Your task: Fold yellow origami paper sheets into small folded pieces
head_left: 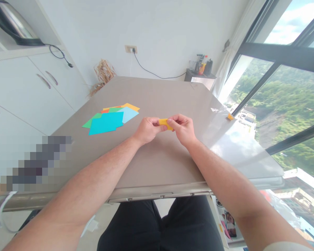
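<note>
A small piece of yellow paper (165,122), seemingly folded, is held between both hands above the middle of the table. My left hand (148,130) pinches its left end with thumb and fingers. At the other end, my right hand (182,128) grips it, the thumb lying across the front. The fingertips behind the paper are hidden. To the left of my hands lie several loose coloured sheets in a spread pile, with a turquoise sheet (106,122) on top. Under and behind it show a light blue sheet (130,114), a green sheet (92,121) and a yellow-orange sheet (132,106).
The grey-brown table (157,94) reaches to the wall. A small orange-yellow paper piece (230,117) lies at its right edge by the window. A blurred-out object (38,162) covers the left edge. Below right is an open drawer (229,225); bottles (202,66) stand on a far cabinet.
</note>
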The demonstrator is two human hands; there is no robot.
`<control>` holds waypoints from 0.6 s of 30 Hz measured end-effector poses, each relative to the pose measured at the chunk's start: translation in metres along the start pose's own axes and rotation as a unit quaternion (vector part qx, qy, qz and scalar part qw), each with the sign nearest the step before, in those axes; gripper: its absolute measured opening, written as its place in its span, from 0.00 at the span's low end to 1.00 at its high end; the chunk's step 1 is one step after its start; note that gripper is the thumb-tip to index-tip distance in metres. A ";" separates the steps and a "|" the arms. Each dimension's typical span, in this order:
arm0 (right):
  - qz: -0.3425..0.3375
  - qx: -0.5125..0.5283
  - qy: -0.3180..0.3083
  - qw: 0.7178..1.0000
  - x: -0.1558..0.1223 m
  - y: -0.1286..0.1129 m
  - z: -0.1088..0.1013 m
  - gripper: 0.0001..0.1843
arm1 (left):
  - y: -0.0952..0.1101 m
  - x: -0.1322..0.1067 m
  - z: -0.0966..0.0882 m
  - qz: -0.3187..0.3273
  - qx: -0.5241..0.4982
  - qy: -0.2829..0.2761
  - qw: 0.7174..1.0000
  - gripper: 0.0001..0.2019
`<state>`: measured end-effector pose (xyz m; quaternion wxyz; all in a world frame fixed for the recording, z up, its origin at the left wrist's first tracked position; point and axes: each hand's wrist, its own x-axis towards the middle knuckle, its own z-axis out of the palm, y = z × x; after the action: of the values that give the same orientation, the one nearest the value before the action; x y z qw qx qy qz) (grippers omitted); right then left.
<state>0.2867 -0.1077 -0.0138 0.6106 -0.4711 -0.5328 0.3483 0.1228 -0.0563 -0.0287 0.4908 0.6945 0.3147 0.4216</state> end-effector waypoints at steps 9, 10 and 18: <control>0.006 -0.015 -0.013 1.000 -0.001 0.001 -0.001 0.12 | 0.001 -0.001 0.003 0.001 0.014 0.010 1.000 0.17; 0.006 -0.012 -0.010 1.000 -0.001 0.002 -0.001 0.12 | 0.001 -0.001 0.003 0.002 0.015 0.010 1.000 0.16; 0.012 0.011 0.011 1.000 -0.002 0.002 0.001 0.11 | 0.000 0.000 0.004 0.006 0.023 -0.001 1.000 0.17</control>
<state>0.2856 -0.1086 -0.0160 0.6176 -0.4744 -0.5165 0.3561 0.1269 -0.0577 -0.0293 0.4727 0.7075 0.3198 0.4169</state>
